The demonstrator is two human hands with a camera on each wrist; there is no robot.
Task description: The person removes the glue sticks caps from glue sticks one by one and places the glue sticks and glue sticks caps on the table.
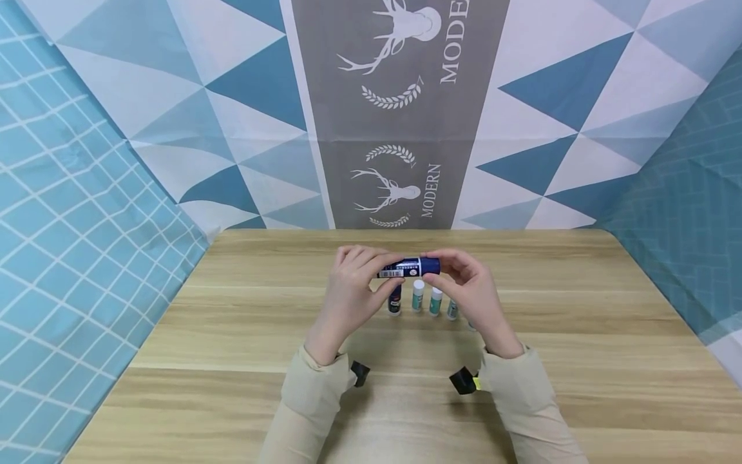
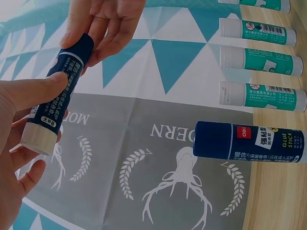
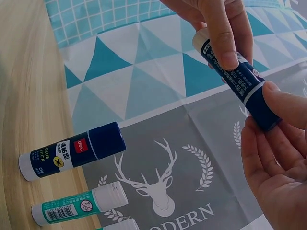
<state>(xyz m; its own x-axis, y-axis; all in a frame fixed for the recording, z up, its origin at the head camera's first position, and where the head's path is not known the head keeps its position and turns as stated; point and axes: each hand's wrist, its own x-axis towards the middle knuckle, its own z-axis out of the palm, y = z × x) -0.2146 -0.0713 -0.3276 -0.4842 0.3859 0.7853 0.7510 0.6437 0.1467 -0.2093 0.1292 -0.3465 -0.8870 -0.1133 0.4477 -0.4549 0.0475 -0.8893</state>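
Both hands hold a dark blue glue stick (image 1: 408, 267) level above the table. My left hand (image 1: 355, 290) grips its labelled body, near the white base (image 2: 41, 136) that shows in the left wrist view. On the other end, my right hand (image 1: 472, 290) pinches the blue cap (image 3: 261, 108) between thumb and fingers. The cap sits on the body, with a white line where they meet. Below the hands stands a second blue glue stick (image 1: 395, 301), capped and upright, its red label patch visible in both wrist views.
To the right of the standing blue stick, several green glue sticks with white caps (image 1: 418, 295) stand in a row, the farthest partly behind my right wrist. They rest on a wood-grain table (image 1: 232, 361). A patterned cloth (image 1: 400, 122) hangs behind the table.
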